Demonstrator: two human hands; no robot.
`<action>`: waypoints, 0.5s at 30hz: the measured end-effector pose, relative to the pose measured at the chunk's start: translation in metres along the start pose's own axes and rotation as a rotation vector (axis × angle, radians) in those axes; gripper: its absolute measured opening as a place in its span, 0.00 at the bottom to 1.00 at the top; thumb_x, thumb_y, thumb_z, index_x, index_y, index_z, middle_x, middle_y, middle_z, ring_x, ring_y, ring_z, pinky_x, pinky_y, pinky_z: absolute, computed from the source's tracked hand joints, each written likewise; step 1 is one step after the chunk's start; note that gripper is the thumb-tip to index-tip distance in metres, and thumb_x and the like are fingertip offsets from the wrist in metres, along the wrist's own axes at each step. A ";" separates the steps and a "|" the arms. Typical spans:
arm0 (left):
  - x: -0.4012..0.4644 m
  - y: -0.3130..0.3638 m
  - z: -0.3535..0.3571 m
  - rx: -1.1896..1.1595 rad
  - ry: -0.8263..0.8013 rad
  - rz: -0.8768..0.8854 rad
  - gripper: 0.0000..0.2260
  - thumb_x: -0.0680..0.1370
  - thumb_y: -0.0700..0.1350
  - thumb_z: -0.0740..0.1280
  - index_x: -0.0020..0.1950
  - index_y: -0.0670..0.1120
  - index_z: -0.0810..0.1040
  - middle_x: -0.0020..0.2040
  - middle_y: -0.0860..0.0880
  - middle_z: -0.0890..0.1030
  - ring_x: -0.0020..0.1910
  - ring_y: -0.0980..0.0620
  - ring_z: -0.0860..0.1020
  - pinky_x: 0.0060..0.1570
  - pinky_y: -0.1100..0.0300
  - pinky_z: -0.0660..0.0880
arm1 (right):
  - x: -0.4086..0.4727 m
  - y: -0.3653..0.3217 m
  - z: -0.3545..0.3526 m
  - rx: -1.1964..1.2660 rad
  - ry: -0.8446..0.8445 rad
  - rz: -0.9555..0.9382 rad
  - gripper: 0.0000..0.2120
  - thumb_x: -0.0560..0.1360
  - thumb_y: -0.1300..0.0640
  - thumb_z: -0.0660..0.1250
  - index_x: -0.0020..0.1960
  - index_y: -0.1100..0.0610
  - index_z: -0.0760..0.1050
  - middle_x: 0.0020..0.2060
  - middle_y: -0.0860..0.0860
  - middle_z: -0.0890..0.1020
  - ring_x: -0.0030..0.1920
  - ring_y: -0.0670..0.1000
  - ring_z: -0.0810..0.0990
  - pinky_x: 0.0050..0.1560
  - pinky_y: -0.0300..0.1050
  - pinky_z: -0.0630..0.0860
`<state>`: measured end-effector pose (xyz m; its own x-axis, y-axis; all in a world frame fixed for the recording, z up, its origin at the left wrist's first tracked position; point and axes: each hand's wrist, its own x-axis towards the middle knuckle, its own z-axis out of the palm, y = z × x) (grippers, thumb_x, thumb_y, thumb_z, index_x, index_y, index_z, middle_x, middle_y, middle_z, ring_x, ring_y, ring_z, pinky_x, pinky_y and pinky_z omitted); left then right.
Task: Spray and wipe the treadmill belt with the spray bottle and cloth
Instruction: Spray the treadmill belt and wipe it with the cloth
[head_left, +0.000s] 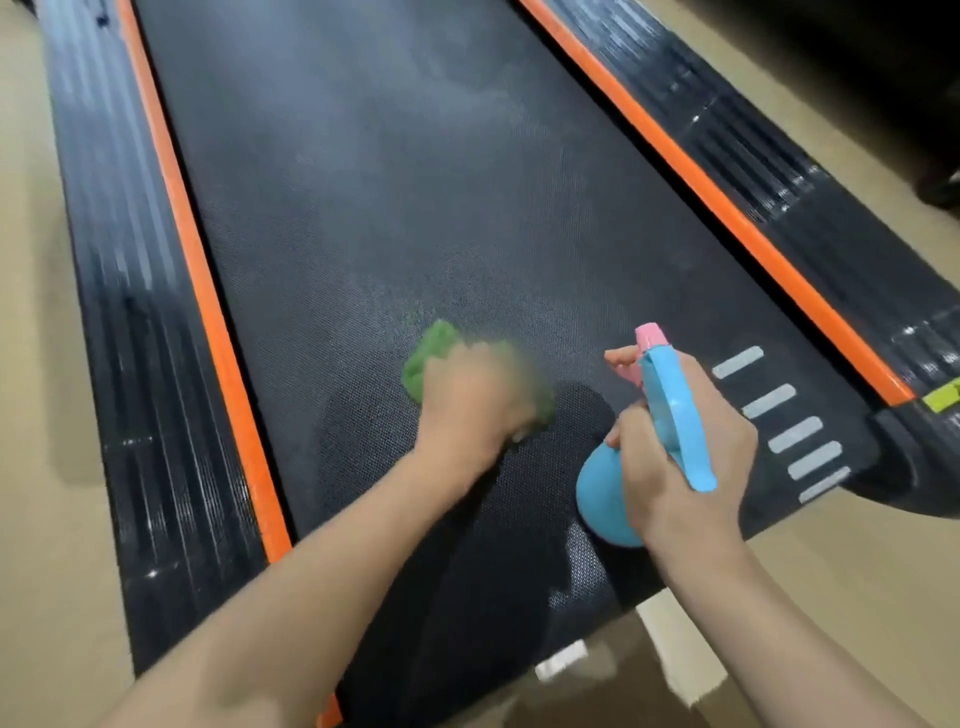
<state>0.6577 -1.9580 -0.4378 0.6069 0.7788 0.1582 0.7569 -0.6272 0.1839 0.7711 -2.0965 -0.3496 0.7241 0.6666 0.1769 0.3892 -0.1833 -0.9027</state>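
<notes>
The black treadmill belt (374, 197) runs from the near edge up the middle of the view, with a greyish film over its centre. My left hand (470, 405) grips a bunched green cloth (431, 353) and presses it on the belt's near part; hand and cloth are blurred. Beside it on the right, my right hand (680, 457) holds a blue spray bottle (670, 415) with a pink nozzle above the belt. One finger lies on the pink trigger, and the nozzle points away from me up the belt.
Orange strips (208, 291) and black ribbed side rails (130, 312) border the belt on both sides. Grey dashes (779, 410) mark the belt's right near corner. Beige floor (31, 364) surrounds the treadmill. A dark object (940, 187) sits at the far right.
</notes>
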 end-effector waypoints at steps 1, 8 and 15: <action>-0.037 0.020 -0.002 -0.039 -0.055 0.076 0.14 0.70 0.58 0.65 0.45 0.48 0.76 0.41 0.48 0.75 0.41 0.43 0.74 0.39 0.54 0.61 | 0.004 -0.001 -0.002 0.000 -0.022 0.015 0.21 0.66 0.63 0.61 0.53 0.47 0.81 0.42 0.44 0.85 0.42 0.51 0.84 0.49 0.50 0.81; -0.070 0.044 0.004 -0.016 -0.081 0.240 0.13 0.70 0.58 0.62 0.43 0.49 0.76 0.39 0.50 0.74 0.41 0.45 0.73 0.40 0.52 0.68 | 0.041 0.015 -0.038 0.082 -0.007 0.042 0.18 0.67 0.65 0.60 0.51 0.54 0.82 0.47 0.42 0.85 0.31 0.47 0.82 0.39 0.46 0.81; 0.014 0.040 0.022 -0.013 0.069 -0.042 0.14 0.71 0.56 0.57 0.41 0.48 0.75 0.37 0.49 0.73 0.39 0.45 0.72 0.40 0.52 0.65 | 0.029 0.037 -0.036 0.085 -0.056 -0.128 0.24 0.69 0.65 0.60 0.58 0.43 0.79 0.48 0.41 0.84 0.37 0.57 0.83 0.46 0.51 0.80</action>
<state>0.7021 -1.9723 -0.4497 0.5566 0.8021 0.2165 0.7776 -0.5947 0.2042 0.8273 -2.1099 -0.3635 0.6380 0.7201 0.2730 0.4251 -0.0337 -0.9045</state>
